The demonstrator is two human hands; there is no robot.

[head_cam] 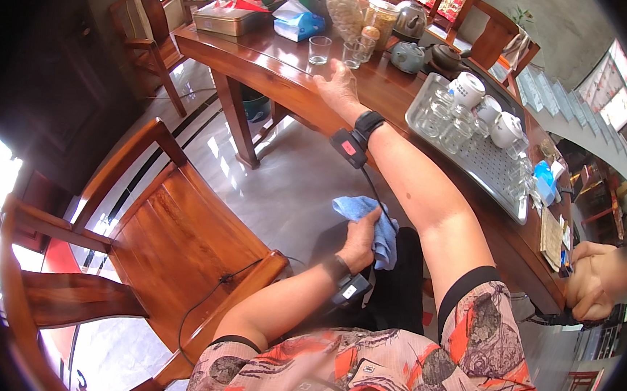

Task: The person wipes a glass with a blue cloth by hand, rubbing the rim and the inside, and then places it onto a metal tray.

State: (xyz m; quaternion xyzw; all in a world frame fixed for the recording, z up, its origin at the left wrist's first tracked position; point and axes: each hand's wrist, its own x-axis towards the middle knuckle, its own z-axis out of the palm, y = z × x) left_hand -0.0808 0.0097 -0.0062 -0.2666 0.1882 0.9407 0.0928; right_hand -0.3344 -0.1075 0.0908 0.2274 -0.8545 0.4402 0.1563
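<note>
In the head view, my left hand [360, 241] grips a crumpled light-blue cloth [385, 238] low beside the tea table, above the floor. My right hand [338, 87] reaches over the near edge of the wooden table [279, 62], thumb and fingers apart, with nothing in it. Just past its fingertips stand a small clear drinking glass [319, 51] and a second glass [351, 55]; whether a finger touches the second one I cannot tell. Right of this hand, a metal tea tray [482, 166] holds several upturned glasses [455, 135] and white lidded cups [467, 89].
Behind the glasses are a tissue pack [298, 22], a metal tin [229, 19], a jar [381, 19], a steel kettle [411, 19] and two teapots, one grey [407, 57]. A wooden armchair [184, 246] with a cable stands at left. Another person [597, 275] is at the far right.
</note>
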